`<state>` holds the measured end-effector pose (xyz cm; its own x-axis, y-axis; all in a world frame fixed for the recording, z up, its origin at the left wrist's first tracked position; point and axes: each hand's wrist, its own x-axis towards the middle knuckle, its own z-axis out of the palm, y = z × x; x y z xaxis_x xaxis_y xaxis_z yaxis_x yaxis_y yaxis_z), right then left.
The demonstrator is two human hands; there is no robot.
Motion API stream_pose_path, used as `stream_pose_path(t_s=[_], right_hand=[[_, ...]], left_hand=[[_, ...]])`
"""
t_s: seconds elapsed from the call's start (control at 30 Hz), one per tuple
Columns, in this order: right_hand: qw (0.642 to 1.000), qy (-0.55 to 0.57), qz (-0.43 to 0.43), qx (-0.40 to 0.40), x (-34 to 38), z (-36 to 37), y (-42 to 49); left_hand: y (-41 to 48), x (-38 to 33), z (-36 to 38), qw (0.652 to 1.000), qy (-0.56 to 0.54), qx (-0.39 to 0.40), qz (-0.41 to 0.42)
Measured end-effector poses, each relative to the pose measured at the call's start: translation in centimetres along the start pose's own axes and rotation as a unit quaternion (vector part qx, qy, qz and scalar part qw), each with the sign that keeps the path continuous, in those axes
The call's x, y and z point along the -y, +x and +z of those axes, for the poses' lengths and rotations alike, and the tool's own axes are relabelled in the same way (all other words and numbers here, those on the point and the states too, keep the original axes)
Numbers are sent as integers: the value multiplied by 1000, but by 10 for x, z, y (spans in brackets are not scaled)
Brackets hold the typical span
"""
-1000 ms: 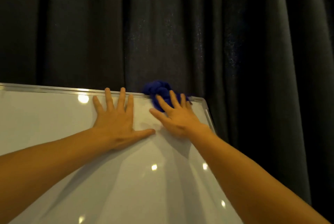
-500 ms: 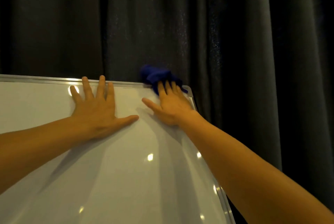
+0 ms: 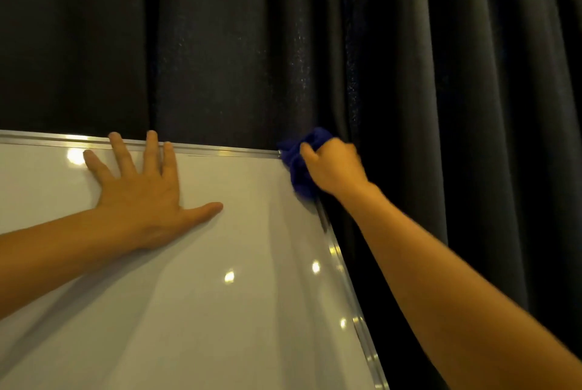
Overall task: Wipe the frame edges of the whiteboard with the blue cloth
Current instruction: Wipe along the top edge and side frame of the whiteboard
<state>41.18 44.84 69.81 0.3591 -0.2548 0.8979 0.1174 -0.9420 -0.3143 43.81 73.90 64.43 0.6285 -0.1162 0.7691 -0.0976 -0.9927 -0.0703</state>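
Left hand (image 3: 141,197): flat on the whiteboard (image 3: 204,295), fingers spread, fingertips reaching the top frame edge (image 3: 220,150). Grip apart, holding nothing; likely placed there to brace the board against the wiping pressure.

Whiteboard face glossy, with several lamp reflections; appears to tilt back toward the dark curtain (image 3: 409,58) behind it.

Blue cloth (image 3: 299,166): bunched at the upper right corner of the frame, draped over the start of the right frame edge (image 3: 349,282).

Right hand (image 3: 333,166): grip clamped on the cloth, fingers curled round the corner from outside, probably so the cloth wraps the rail. Top rail looks covered; right edge appears next.
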Motion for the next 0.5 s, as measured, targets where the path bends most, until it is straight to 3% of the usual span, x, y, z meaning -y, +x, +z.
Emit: stream_pose_path(t_s=[0.13, 0.23, 0.3, 0.37, 0.5], right_hand=[[998, -43, -40, -36, 24, 6, 40], [993, 3, -49, 106, 26, 41, 25], [986, 80, -31, 142, 20, 59, 6], [985, 98, -28, 142, 11, 66, -16], [992, 13, -58, 113, -18, 67, -75]], left_hand=[[0, -1, -1, 1000, 6, -3, -8], [3, 1, 4, 1000, 14, -10, -10], [3, 2, 5, 1000, 11, -12, -3], [4, 0, 8, 1000, 9, -24, 15], [9, -17, 13, 999, -8, -35, 35]])
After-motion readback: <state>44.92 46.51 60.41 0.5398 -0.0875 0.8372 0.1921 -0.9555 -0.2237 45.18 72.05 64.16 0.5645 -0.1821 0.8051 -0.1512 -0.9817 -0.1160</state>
